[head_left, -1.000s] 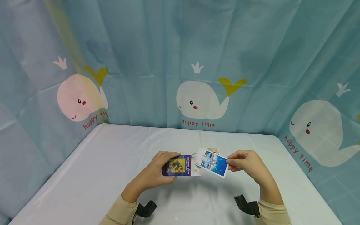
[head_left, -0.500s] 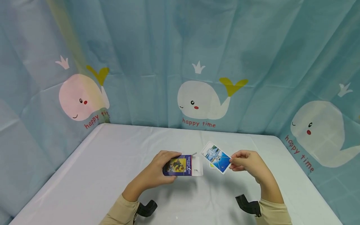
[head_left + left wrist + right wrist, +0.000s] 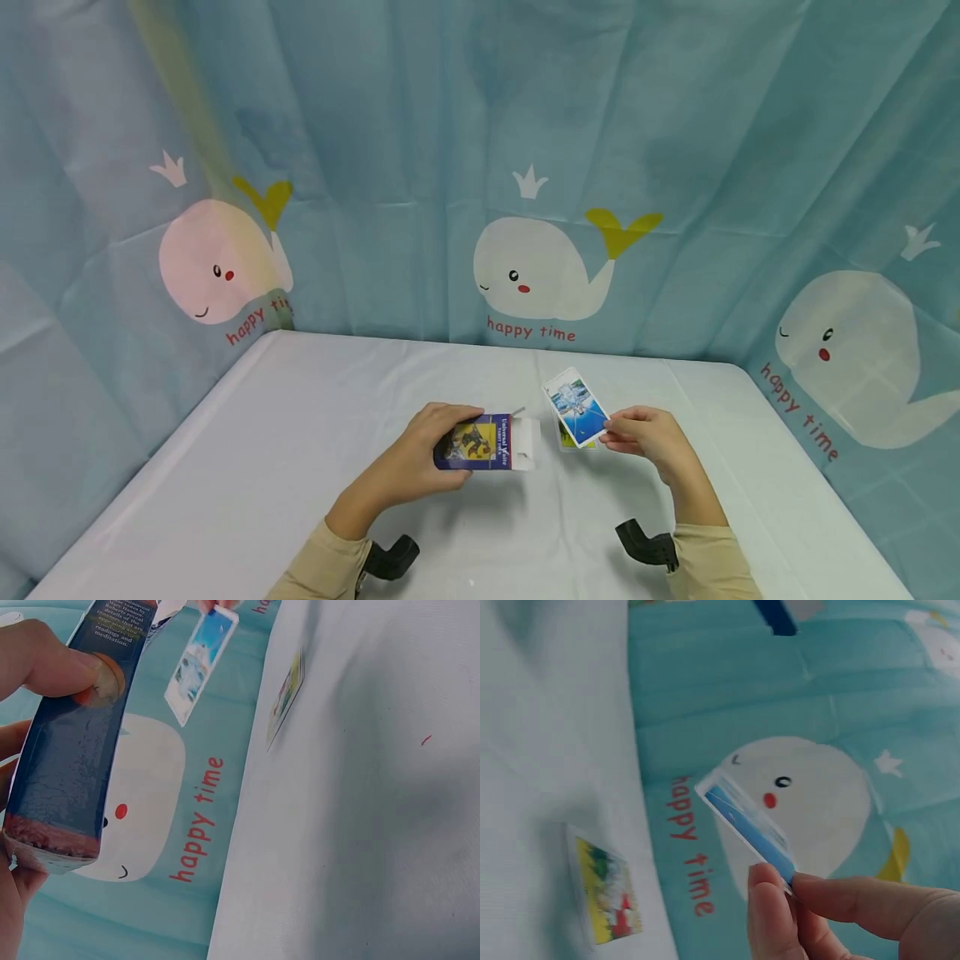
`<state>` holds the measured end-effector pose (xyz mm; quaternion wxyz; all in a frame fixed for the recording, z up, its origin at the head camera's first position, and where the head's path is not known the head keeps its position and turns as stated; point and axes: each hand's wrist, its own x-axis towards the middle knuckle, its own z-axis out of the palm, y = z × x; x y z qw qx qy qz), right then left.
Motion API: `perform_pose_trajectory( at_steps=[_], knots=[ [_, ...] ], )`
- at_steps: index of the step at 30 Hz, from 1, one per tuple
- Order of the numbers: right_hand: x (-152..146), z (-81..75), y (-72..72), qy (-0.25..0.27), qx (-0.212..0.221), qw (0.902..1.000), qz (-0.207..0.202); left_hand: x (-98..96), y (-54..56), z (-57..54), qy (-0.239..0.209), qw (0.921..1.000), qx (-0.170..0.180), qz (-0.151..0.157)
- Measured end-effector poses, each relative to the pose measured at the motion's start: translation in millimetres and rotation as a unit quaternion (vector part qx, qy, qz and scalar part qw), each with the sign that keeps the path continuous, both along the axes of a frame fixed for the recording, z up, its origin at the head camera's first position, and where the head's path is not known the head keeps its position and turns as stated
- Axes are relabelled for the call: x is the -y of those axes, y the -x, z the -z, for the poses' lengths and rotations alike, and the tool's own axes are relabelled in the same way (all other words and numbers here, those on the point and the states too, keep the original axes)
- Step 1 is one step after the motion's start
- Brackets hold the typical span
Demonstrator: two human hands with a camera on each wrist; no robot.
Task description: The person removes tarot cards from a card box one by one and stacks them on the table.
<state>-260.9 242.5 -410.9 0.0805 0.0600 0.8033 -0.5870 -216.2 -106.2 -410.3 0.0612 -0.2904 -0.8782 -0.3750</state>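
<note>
My left hand (image 3: pixel 427 446) grips a dark blue tarot card box (image 3: pixel 474 442) by its long sides, its white flap end (image 3: pixel 525 443) open toward the right. In the left wrist view the thumb lies on the side of the box (image 3: pixel 67 765). Between thumb and fingers, my right hand (image 3: pixel 652 437) pinches a blue-and-white picture card (image 3: pixel 576 407) by its lower right corner, tilted above the table. Partly hidden beneath it in the head view, a second card (image 3: pixel 566 438) lies on the table; the right wrist view shows this yellow-bordered card (image 3: pixel 607 892) face up.
A white cloth covers the table (image 3: pixel 300 483). Behind it hangs a pale blue curtain (image 3: pixel 375 167) printed with whales and red lettering. Black camera mounts (image 3: pixel 392 557) sit at both wrists, beside beige sleeves (image 3: pixel 322 567).
The right hand has drawn the blue card away from the box's flap end and turned it steeper, over the card on the table. The left hand and box have barely moved.
</note>
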Motion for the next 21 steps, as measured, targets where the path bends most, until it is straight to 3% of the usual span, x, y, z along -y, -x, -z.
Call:
perform_pose_trajectory(
  at_steps=[10,21],
  knots=[
    [3,30.8,11.9,0.074,0.050,0.9955,0.033,-1.1,-1.3,2.3,-0.002,1.0000,0.001,-0.002],
    [5,48.0,17.4,0.112,0.062,0.9893,0.071,-2.8,-0.7,4.1,-0.002,1.0000,-0.001,0.001]
  ],
)
